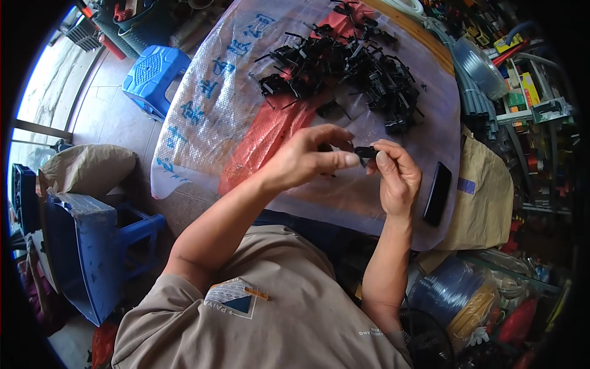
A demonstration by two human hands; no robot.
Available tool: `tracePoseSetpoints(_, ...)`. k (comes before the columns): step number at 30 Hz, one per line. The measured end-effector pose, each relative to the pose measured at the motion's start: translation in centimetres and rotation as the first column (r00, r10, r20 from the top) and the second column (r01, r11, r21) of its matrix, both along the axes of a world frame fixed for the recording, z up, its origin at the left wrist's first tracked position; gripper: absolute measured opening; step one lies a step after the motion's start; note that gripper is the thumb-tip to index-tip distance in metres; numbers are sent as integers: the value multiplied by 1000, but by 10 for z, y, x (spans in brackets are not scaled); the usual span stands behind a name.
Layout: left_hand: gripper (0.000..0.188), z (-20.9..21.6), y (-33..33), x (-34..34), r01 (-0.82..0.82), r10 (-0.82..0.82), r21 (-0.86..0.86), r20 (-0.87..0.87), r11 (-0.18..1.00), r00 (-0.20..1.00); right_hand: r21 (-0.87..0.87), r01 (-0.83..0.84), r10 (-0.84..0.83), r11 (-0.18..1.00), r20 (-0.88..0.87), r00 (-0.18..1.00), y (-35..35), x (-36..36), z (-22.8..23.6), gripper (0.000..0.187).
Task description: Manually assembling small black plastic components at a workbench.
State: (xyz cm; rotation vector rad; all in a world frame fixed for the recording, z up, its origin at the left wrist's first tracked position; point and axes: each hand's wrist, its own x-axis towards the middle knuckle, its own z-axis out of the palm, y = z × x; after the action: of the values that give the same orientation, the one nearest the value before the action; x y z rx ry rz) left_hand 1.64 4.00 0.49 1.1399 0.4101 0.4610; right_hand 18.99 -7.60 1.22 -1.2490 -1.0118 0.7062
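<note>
Over the near part of the table, my two hands meet at a small black plastic part [367, 152]. My right hand [396, 175] pinches it between thumb and fingers. From the other side my left hand [313, 157] closes thumb and fingers at its end; a small dark piece shows partly inside that grip, too hidden to name. Beyond my hands lies a heap of black plastic parts [381, 80] with thin rods or pins sticking out. One loose black part [332, 111] lies at the heap's near side.
A translucent woven sheet [203, 129] with a red band [264, 135] covers the table. A dark phone [437, 194] lies to the right. Blue stools [153, 77] stand at the left. Crowded shelves [522, 111], brown paper sacks [476, 197] and a wire coil [455, 295] fill the right.
</note>
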Motion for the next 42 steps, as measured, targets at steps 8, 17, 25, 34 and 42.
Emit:
tracePoseSetpoints(8, 23, 6, -24, 13, -153, 141, 348, 60, 925, 988, 103, -16, 17, 995, -12, 1000, -6, -18, -7, 17)
tracePoseSetpoints(17, 8, -1, -36, 19, -310, 300, 709, 144, 634, 943, 83, 0, -3, 997, 38, 999, -11, -20, -8, 17)
tracePoseSetpoints(25, 6, -2, -40, 15, -270, 267, 279, 50, 922, 963, -85, -79, 61, 993, -198, 978, -18, -16, -6, 19)
tracePoseSetpoints(34, 26, -2, -21, -3, 9, 15, 389, -58, 921, 998, -275, -103, 104, 956, -12, 995, -23, -15, 1, 10)
tracePoseSetpoints(42, 29, -8, -7, -11, -74, 177, 709, -73, 701, 981, -396, -200, 206, 896, -28, 978, 3, -22, 14, 7)
